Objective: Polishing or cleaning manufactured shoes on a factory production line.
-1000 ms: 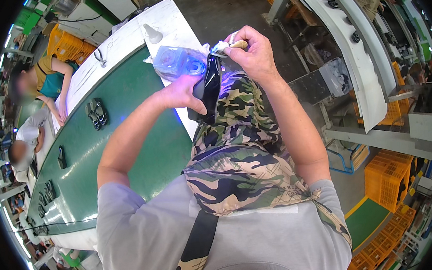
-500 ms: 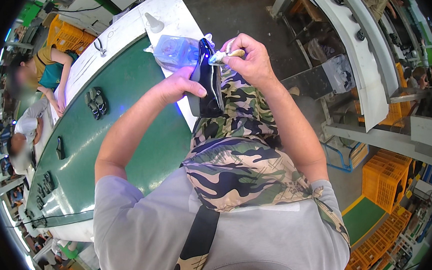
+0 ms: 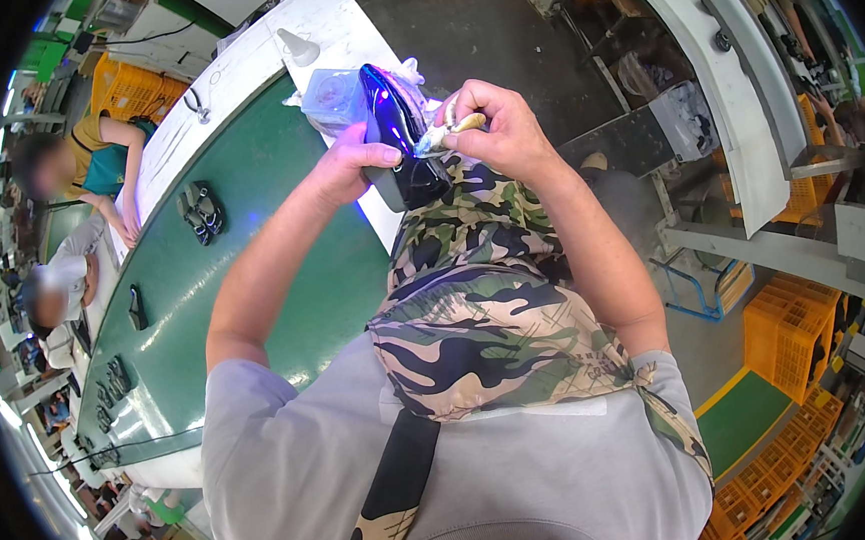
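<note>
A glossy black shoe [image 3: 391, 112] is gripped in my left hand [image 3: 350, 163], with the thumb lying along its side. It is tilted above the white tabletop, under bluish light. My right hand [image 3: 503, 133] is closed, pinching a whitish wad of cloth [image 3: 434, 141] against the shoe's side. A pale yellowish end sticks out between those fingers; I cannot tell whether it is a fingertip cover or part of the wad. Just behind the shoe stands a translucent plastic tub [image 3: 328, 95], partly hidden by it.
A grey-white cone [image 3: 299, 49] and pliers-like tool [image 3: 197, 108] lie on the white table edge [image 3: 238, 68]. Black sandals [image 3: 200, 212] rest on the green belt [image 3: 260, 242] at left. Two co-workers [image 3: 94, 158] sit across it. Orange crates [image 3: 793, 330] stand at right.
The shoe has tilted, its upper end swinging left. The right hand and wad have moved slightly lower along its side. Sandals on the belt's far left have shifted slightly in view.
</note>
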### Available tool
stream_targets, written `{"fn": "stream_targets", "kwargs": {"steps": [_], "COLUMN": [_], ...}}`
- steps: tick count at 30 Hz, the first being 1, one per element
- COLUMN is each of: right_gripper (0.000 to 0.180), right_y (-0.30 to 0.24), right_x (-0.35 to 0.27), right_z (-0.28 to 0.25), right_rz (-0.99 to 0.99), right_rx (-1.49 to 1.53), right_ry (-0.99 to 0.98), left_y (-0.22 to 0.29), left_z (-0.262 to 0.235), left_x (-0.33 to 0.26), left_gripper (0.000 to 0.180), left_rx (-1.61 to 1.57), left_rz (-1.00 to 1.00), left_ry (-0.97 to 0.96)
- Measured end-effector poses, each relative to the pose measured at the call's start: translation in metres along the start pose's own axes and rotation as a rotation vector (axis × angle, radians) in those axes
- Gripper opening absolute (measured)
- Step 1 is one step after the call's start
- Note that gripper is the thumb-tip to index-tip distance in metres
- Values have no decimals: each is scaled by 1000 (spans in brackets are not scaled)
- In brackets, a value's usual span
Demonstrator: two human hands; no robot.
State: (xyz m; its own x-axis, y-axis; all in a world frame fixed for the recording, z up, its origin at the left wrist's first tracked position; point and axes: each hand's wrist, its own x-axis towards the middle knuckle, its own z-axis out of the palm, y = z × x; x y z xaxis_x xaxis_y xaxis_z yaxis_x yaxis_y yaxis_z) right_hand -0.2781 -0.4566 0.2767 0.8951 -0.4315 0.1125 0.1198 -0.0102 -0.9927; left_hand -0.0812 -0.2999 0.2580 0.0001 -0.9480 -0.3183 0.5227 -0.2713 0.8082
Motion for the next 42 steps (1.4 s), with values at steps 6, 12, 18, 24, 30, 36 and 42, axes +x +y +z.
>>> {"fn": "stream_targets", "kwargs": {"steps": [6,12,18,24,30,36,42], "right_gripper": [20,19,17,16,21,19,14], "right_y": [-6,10,17,14,24,24,18], "right_x": [-15,-26,-19,-21,-34,-43,-88], "right_z": [-10,-23,-9,-19,-39,-53,-108], "right_rz": [-181,-223,-124,-110,-70,-98,-238], "right_rx": [-80,36,433,461,415,647,939], "right_ry": [-7,142,400,507,678,739,889], "left_y": [-17,-20,-26,-25,-20,5,60], "left_z": [-8,5,17,32,53,99,169], "left_x": [8,11,21,38,62,71,120], "left_gripper": [57,71,81,75,80,74,68], "left_rx": [-67,-315,-445,-331,29,382,499], "left_rz": [83,201,326,419,583,637,750], "left_ry": [116,95,57,112,211,277,177]}}
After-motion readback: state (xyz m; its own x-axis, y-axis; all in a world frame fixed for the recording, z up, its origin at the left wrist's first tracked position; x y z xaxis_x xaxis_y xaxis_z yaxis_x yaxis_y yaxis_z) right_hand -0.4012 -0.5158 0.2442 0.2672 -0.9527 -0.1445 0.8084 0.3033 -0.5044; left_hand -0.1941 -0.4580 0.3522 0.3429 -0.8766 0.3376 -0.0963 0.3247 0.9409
